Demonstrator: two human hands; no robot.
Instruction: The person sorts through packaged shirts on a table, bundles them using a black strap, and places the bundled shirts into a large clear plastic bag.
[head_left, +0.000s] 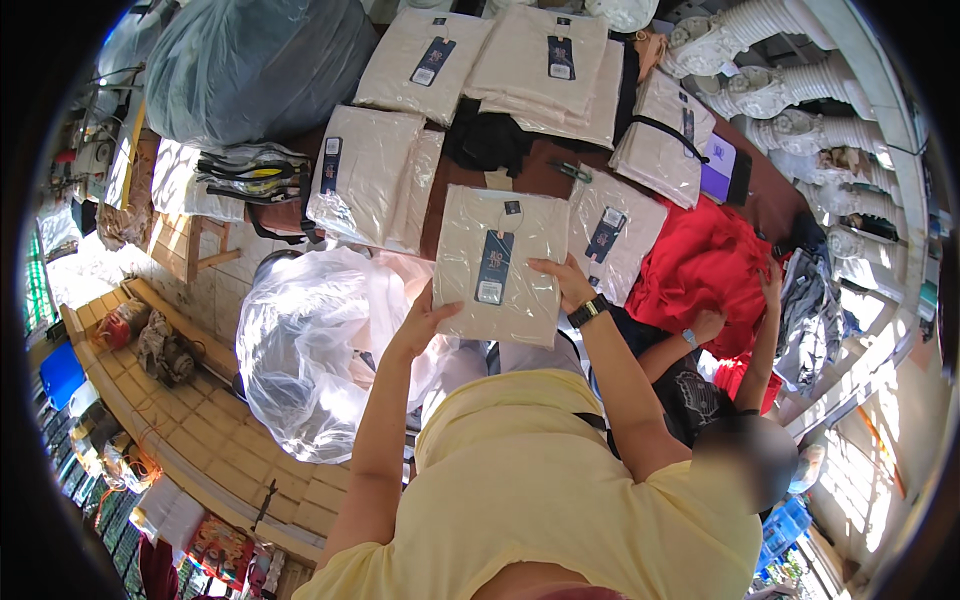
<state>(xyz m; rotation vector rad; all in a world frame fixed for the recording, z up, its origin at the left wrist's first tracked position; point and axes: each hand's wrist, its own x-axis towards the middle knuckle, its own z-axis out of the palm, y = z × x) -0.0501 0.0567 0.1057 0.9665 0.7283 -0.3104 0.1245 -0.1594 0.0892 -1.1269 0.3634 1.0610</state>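
Between both hands I hold up a beige folded garment in a clear plastic bag (525, 240), with a dark hang tag on its front. My left hand (432, 318) grips its lower left edge. On its right side, my right hand (566, 284), with a dark watch at the wrist, has its fingers closed on the bag. Behind it on the brown table lie stacks of similar bagged beige garments (372, 170). One more bagged garment (612, 232) lies just right of the one I hold. Below my left hand sits a large clear plastic bag (310, 350).
A co-worker's hands rest on red cloth (700, 265) at the right. Black cloth (487, 138) and a small dark-handled tool (571, 171) lie mid-table. A big grey plastic sack (255, 70) stands at the far left, near a wooden stool (178, 245). White ornate columns (760, 90) line the far right.
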